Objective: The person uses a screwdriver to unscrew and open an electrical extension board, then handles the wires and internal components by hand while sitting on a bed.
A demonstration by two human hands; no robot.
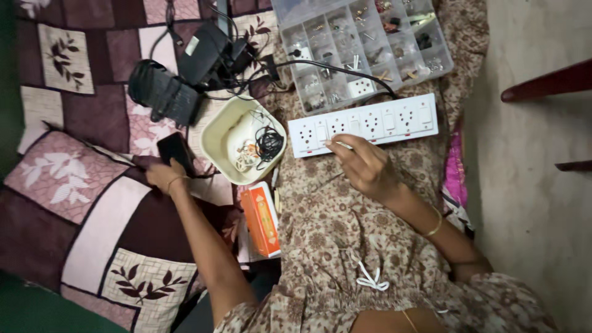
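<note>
Where the frame cuts off at the bottom, the person's lap in brown floral cloth (345,246) fills the near field; the torso is out of view. Beside the left forearm lies an orange box (261,220), its far end tucked under the bowl's rim and its print too small to make out.

Left hand (166,174): rests on the patchwork bedspread (92,203), grip closed around a dark phone (174,150); the fingers are hidden beneath it, only the knuckles and wrist show.

Right hand (365,165): grip pinched on a thin pale tool (341,145), only the tip end visible past the fingertips, kind not determinable. The tip touches the near edge of the white power strip (364,125), which lies across the lap, just beyond the hand. Black cable (345,71) runs from the strip's far side towards the clutter at upper left.

Between the hands: cream square bowl (243,139) holding a black coiled wire and pale earphone leads, tangled, not separable.

Farther: clear compartment box (364,46) of small metal parts, top edge cut off, contents too small to identify. Left of it, black adapters and cables (185,74) in a heap, outlines merging.
</note>
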